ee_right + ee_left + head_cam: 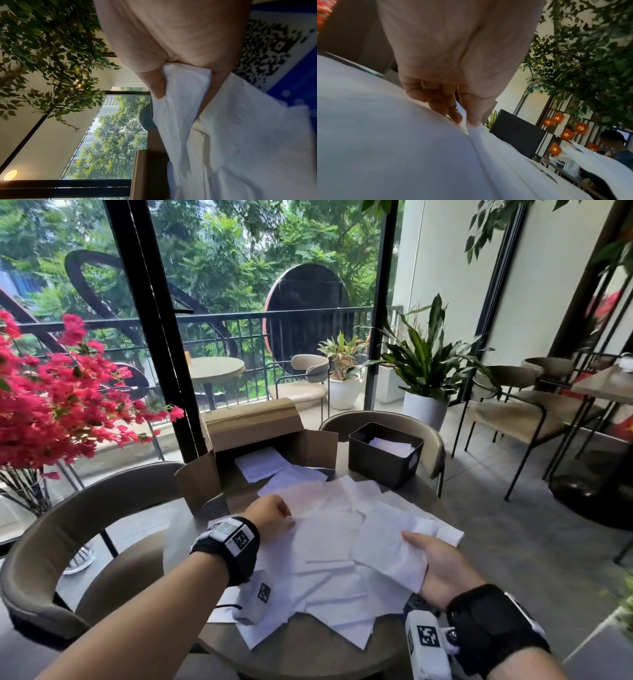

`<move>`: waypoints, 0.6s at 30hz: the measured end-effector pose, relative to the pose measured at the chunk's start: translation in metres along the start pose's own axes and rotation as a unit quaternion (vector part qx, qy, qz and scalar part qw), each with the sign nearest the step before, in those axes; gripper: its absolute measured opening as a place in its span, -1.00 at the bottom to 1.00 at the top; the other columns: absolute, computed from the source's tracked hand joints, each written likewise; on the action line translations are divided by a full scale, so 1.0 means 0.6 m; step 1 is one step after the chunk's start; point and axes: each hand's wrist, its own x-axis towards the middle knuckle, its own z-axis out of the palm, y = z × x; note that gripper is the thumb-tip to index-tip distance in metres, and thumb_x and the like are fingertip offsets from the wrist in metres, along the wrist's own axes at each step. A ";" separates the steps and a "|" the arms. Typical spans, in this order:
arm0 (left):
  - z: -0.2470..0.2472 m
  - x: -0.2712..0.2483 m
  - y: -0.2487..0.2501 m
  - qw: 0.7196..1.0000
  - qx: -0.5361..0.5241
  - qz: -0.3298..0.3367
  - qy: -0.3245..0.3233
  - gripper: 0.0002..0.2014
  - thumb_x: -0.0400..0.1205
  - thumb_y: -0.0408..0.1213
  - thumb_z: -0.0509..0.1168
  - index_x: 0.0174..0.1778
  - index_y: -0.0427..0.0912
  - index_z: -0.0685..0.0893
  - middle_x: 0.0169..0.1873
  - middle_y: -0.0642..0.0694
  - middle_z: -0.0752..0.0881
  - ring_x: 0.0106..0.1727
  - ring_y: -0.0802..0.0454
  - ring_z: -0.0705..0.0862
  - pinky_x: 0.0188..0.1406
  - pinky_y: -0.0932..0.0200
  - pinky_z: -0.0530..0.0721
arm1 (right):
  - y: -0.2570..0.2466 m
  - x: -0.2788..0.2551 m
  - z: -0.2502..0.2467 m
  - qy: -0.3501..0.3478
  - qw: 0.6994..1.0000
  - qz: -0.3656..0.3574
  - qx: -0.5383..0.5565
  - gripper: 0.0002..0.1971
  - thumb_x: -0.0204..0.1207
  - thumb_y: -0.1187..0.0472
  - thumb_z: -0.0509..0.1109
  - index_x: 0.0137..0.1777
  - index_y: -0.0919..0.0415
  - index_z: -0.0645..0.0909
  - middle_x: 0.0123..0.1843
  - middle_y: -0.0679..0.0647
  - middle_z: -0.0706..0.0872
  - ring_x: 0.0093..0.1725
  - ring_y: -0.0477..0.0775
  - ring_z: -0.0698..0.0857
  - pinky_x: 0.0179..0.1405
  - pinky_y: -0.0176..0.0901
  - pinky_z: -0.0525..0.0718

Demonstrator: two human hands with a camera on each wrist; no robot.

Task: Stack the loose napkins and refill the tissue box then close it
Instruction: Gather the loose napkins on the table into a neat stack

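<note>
Several loose white napkins [329,549] lie scattered over a round table [308,655]. My left hand [274,517] pinches the edge of one napkin [476,136] between thumb and fingers at the left of the pile. Palm up at the right, my right hand [435,563] holds a small stack of napkins [387,546], thumb on top; the right wrist view shows the same napkins [185,97] clamped in the palm. A dark tissue box [385,455] stands open at the back right with white napkins inside. Its lid is not in view.
An open cardboard box [253,440] with a few napkins stands at the back of the table. Curved chairs [41,559] surround it. Pink flowers [51,398] stand at the left, potted plants [424,371] beyond.
</note>
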 end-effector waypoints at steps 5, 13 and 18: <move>-0.006 -0.008 -0.028 0.982 -0.187 0.008 0.040 -0.88 0.58 -0.40 0.50 -0.20 -0.16 0.70 -0.41 -0.10 0.72 -0.42 -0.04 0.67 -0.23 -0.05 0.78 | 0.002 -0.001 0.003 -0.017 1.000 -0.003 -0.001 -0.63 0.82 0.29 0.22 0.51 0.44 0.64 0.34 0.38 0.82 0.19 0.35 0.88 -0.03 0.24 0.91; -0.001 -0.026 -0.008 0.968 -0.250 -0.009 -0.014 -0.90 0.59 -0.29 0.54 -0.21 -0.17 0.78 -0.48 -0.06 0.68 -0.56 0.18 0.61 -0.59 0.38 0.48 | 0.008 -0.001 0.009 -0.016 1.000 -0.004 -0.004 -0.65 0.81 0.30 0.23 0.49 0.39 0.66 0.33 0.36 0.84 0.19 0.36 0.88 -0.12 0.22 0.93; -0.032 -0.028 -0.003 0.950 -0.308 -0.021 -0.043 -0.89 0.63 -0.31 0.46 -0.15 -0.24 0.68 -0.30 -0.19 0.66 -0.39 0.03 0.63 -0.35 0.23 0.58 | 0.004 0.001 0.000 -0.003 1.000 -0.008 -0.016 -0.63 0.82 0.28 0.22 0.53 0.39 0.64 0.38 0.37 0.81 0.42 0.39 0.76 0.41 0.27 0.72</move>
